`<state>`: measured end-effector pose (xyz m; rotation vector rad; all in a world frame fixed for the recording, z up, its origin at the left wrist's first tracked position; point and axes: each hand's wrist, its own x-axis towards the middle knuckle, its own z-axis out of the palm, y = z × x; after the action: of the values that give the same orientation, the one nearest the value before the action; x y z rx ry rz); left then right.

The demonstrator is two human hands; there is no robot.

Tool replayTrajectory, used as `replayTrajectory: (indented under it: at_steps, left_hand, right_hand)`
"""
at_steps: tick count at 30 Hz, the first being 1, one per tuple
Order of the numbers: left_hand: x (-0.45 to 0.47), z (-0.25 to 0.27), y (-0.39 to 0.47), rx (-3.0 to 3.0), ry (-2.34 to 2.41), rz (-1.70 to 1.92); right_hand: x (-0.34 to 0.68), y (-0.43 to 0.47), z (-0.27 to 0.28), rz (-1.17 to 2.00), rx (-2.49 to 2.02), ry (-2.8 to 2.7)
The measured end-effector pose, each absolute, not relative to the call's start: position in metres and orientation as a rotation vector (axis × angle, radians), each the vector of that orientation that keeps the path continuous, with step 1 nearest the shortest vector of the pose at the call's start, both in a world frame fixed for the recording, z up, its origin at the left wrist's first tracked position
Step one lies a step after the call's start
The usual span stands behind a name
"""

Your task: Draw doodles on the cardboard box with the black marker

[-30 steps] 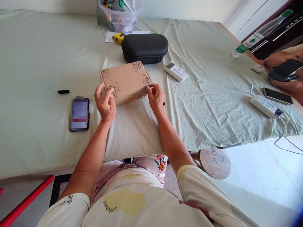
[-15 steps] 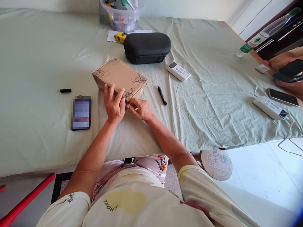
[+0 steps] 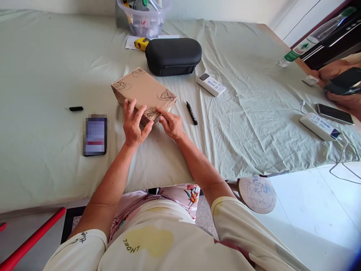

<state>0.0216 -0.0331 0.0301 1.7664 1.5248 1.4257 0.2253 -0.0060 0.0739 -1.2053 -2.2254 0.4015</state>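
Note:
A brown cardboard box (image 3: pixel 146 88) with black scribbles near its top corners lies closed on the cloth-covered table, turned at an angle. My left hand (image 3: pixel 134 126) rests against its near side, fingers spread over the top edge and thumb stretched toward the near corner. At that corner my right hand (image 3: pixel 171 125) has its index finger on the top and its thumb lower down, the other fingers curled. Right of the box lies a black marker (image 3: pixel 191 113) without its cap. A black marker cap (image 3: pixel 76 108) and a phone (image 3: pixel 95 136) with a blurred screen lie to the left.
Behind the box are a black case (image 3: pixel 173 56), a yellow tape measure (image 3: pixel 141 43) and a clear plastic tub (image 3: pixel 145 20). White power banks (image 3: pixel 211 84) lie to the right. Another person's hand (image 3: pixel 342 98) holds a dark object near a bottle (image 3: pixel 299 51).
My right hand has moved slightly up and right, its index finger now laid on the box's near corner. My left thumb has stretched out toward that corner. The view has shifted slightly.

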Motion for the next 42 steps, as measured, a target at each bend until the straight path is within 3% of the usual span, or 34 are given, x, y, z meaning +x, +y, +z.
replayTrajectory:
  at_steps: [7, 17, 29, 42]
  left_hand:
    - [0.023, 0.03, -0.033, 1.811, 1.537, 1.482]
    - [0.021, 0.027, -0.031, 1.797, 1.473, 1.487]
    - [0.019, 0.038, -0.034, 1.475, 1.517, 1.603]
    - [0.025, 0.033, -0.024, 0.906, 1.196, 1.616]
  right_hand:
    - [0.257, 0.019, 0.065, 0.35, -1.489, -1.991]
    - [0.253, 0.017, 0.066, 0.306, -1.47, -1.957]
    - [0.236, 0.006, 0.081, 0.567, -1.379, -1.922]
    - [0.226, 0.005, 0.089, 0.717, -1.445, -1.855]
